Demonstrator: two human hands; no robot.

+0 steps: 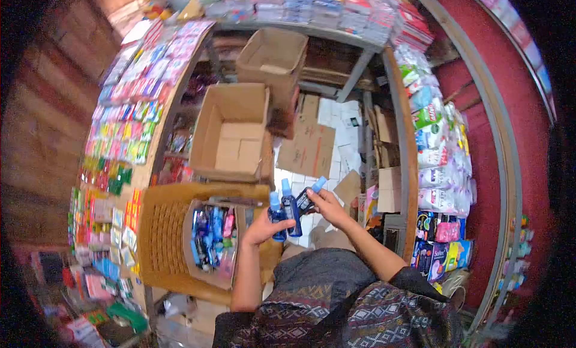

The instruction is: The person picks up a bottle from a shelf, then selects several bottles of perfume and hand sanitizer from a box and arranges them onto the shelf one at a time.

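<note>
**Op A:** What can't you read on my feed? Go L to R.

**Op B:** Far L edge is dark and bent by the lens. The wall shelf (129,108) is packed w/ small packets, print too small to read. On the slatted chair (165,240) sits a carton (223,279) of blue and pink bottles, jumbled, so I can't count them. The person's lap cuts off the chair's lower R corner. The open box (231,147) behind it has its flaps up, and a second box (273,57) further back is partly under the table (336,34).

**Op A:** And the hands?

**Op B:** Left hand (262,229) is closed round two blue bottles (292,211), side by side and touching, in front of the person, just R of the chair. Fingers cover their lower halves. Right hand (329,207) grips a third bottle (311,195), body mostly hidden in the fist, only cap and neck showing.

**Op A:** Which way do they point?

**Op B:** The pair has its long axis roughly upright in frame, light-blue caps up, away from the person. The third leans, cap up and to the R, base close to the pair. I can't tell if it touches them.

**Op A:** Far R?

**Op B:** Packs on the R rack (438,144), labels blurred, then a black edge.
</note>
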